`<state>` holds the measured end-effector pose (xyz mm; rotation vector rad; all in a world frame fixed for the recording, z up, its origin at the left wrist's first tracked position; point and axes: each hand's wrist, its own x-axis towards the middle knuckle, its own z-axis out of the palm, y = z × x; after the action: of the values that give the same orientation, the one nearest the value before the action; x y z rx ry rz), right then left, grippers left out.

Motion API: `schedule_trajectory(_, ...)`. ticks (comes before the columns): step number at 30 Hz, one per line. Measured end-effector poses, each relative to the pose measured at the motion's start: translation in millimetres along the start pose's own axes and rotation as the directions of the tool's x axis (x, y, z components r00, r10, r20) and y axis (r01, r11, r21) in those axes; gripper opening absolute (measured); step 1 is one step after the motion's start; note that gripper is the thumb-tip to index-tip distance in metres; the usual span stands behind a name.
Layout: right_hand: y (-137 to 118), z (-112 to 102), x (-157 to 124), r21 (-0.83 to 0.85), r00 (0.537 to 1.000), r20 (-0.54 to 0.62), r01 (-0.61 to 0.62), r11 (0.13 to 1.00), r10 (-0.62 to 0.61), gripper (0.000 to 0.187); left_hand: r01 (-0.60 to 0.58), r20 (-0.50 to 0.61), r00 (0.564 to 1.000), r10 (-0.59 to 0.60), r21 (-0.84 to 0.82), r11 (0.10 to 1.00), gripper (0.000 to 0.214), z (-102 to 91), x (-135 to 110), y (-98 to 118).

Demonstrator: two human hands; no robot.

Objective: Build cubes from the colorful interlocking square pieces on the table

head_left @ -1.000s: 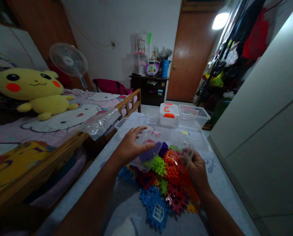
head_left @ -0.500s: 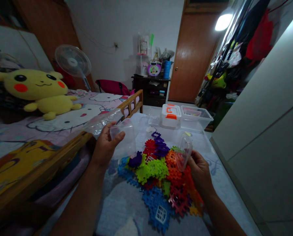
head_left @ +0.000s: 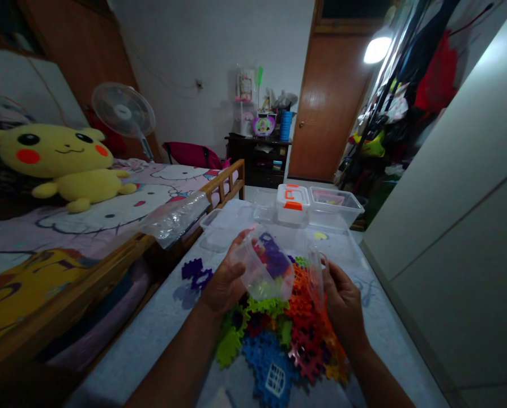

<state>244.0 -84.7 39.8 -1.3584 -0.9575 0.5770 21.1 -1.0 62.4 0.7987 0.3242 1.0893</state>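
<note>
Head view: the left hand (head_left: 224,283), its grip wrapped round a clear plastic tub (head_left: 265,272), tilts it over the near pile of coloured interlocking plastic tiles (head_left: 291,334) on the bench (head_left: 168,317). Just to the right, the right hand (head_left: 343,297) pinches a clear plastic lid (head_left: 316,272). Emptying looks to be the step in hand; the slick tub needs a steady hold.

No lettering can be read on the clear container (head_left: 267,273), its lid (head_left: 318,273) or the white box (head_left: 293,205).

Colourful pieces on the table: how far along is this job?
Done: the colourful pieces lie heaped on the table, a few purple ones apart. In hand: the left hand tilts a clear tub over the heap; the right hand holds a clear lid. Left: seemingly the whole loose heap.
</note>
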Motion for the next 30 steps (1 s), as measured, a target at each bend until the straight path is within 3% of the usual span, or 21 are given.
schedule_trajectory(6,-14.5,4.9,-1.6,-0.216,0.971,-0.035,0.224,0.950,-0.237,0.035,0.085,0.089,0.993,-0.082,-0.034,0.996,0.083,-4.9,2.9,-23.8)
schedule_trajectory(12,-35.1,3.4,-2.3,-0.359,0.879,0.058,0.461,0.812,-0.473,0.028,0.128,0.155,0.979,-0.135,0.054,0.990,0.089,-4.7,3.0,-27.8)
schedule_trajectory(16,-42.9,5.4,-6.4,-0.377,0.826,0.199,0.561,0.737,-0.527,0.029,0.152,0.216,0.960,-0.176,0.126,0.980,0.100,-3.0,1.1,-27.5)
schedule_trajectory(22,-45.9,7.7,-7.3,-0.340,0.766,0.284,0.643,0.686,-0.577,0.032,0.147,0.229,0.955,-0.190,0.191,0.970,0.110,0.1,-3.1,-23.6)
schedule_trajectory(27,-46.3,1.4,-5.1,-0.278,0.727,0.413,0.674,0.684,-0.549,0.035,0.128,0.249,0.951,-0.182,0.220,0.967,0.101,0.5,-4.3,-21.6)
schedule_trajectory(30,-46.9,-1.0,-5.5,-0.279,0.716,0.435,0.684,0.674,-0.546,0.037,0.140,0.234,0.952,-0.197,0.239,0.961,0.098,-0.1,-5.8,-20.2)
